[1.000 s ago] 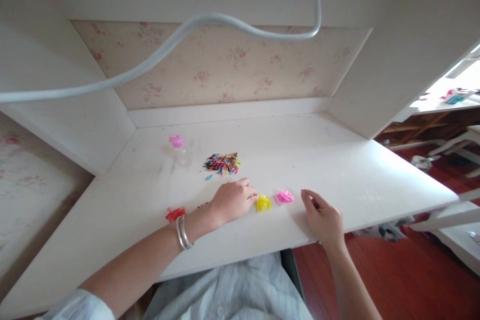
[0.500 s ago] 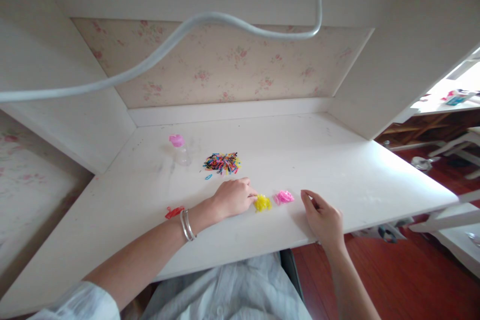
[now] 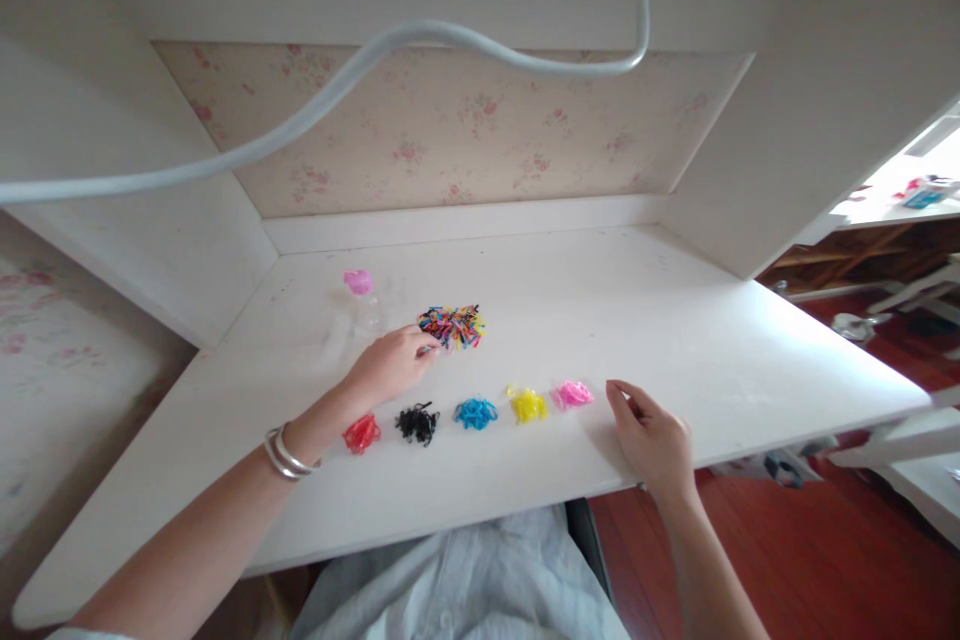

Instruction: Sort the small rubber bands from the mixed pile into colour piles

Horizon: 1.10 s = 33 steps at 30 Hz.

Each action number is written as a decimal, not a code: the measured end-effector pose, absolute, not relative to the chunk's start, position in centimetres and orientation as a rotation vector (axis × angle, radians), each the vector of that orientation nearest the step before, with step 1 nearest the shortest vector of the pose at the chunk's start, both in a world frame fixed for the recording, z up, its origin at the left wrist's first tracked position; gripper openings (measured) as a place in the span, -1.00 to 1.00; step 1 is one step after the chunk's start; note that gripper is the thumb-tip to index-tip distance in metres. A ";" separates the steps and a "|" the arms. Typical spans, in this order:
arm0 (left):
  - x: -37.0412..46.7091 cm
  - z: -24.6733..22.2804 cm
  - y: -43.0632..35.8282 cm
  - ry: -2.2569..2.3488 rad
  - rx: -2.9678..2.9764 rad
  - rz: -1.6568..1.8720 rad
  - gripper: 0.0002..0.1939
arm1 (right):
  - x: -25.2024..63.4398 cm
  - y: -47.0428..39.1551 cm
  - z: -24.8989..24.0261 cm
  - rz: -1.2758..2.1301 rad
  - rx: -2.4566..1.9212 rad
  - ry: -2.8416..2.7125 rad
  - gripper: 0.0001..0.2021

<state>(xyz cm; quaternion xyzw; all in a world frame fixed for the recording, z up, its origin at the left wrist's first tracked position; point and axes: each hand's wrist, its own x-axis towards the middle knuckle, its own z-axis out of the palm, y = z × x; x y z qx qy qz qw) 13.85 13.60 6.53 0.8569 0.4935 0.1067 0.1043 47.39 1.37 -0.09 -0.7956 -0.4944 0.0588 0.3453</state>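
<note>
My left hand (image 3: 394, 362) is closed in a pinch at the left edge of a mixed-colour pile of small rubber bands (image 3: 454, 326). What its fingertips hold, if anything, is too small to make out. Nearer to me lie sorted heaps in a row: red bands (image 3: 362, 433), black bands (image 3: 418, 423), blue bands (image 3: 475, 413), yellow bands (image 3: 528, 405) and pink bands (image 3: 573, 395). To the right of the pink heap, my right hand (image 3: 651, 435) rests on the desk with its fingers curled closed; nothing shows in it.
A clear bottle with a pink cap (image 3: 358, 282) stands behind my left hand. A white cable (image 3: 420, 32) hangs across the upper view. The white desk (image 3: 600, 300) has a back ledge and side panels. Its front edge is close to my body.
My left hand has moved left and back from the yellow heap to the mixed pile, uncovering the black and blue heaps. It now covers where a loose blue band lay. My right hand has stayed put.
</note>
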 end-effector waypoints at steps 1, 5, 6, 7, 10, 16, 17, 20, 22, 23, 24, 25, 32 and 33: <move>13.0 6.4 13.7 1.502 2.510 0.311 -0.69 | 47.4 1.4 -0.1 0.154 -2.069 -1.280 -0.60; 11.2 5.3 13.5 1.640 2.458 0.273 -0.74 | 47.2 1.4 0.0 0.169 -2.075 -1.276 -0.61; 11.2 4.9 13.4 1.667 2.447 0.263 -0.75 | 47.2 1.5 0.1 0.170 -2.079 -1.272 -0.61; 11.3 4.6 13.4 1.691 2.437 0.257 -0.75 | 47.2 1.5 0.1 0.172 -2.084 -1.270 -0.62; 11.7 3.8 13.6 1.750 2.411 0.260 -0.73 | 47.1 1.6 0.2 0.181 -2.106 -1.272 -0.62; 12.1 3.5 14.2 1.730 2.400 0.273 -0.77 | 47.0 1.6 0.2 0.174 -2.130 -1.279 -0.61; 12.1 3.6 14.2 1.713 2.403 0.278 -0.77 | 47.0 1.6 0.2 0.168 -2.132 -1.277 -0.61; 12.2 4.1 13.6 1.622 2.429 0.299 -0.76 | 47.0 1.6 0.2 0.170 -2.129 -1.272 -0.60; 12.6 4.8 12.9 1.519 2.459 0.309 -0.77 | 46.9 1.6 0.2 0.181 -2.126 -1.268 -0.60; 12.8 5.2 12.4 1.450 2.479 0.308 -0.77 | 46.9 1.6 0.2 0.187 -2.126 -1.265 -0.60; 13.1 5.6 12.0 1.375 2.497 0.301 -0.78 | 46.9 1.6 0.2 0.191 -2.128 -1.261 -0.60; 13.4 5.9 11.5 1.294 2.517 0.288 -0.79 | 46.9 1.6 0.1 0.194 -2.130 -1.257 -0.61; 15.7 6.3 10.4 0.969 2.610 0.168 -0.76 | 46.9 1.6 0.1 0.208 -2.141 -1.241 -0.62; 15.8 6.1 10.5 0.966 2.609 0.163 -0.76 | 46.9 1.6 0.2 0.211 -2.142 -1.242 -0.62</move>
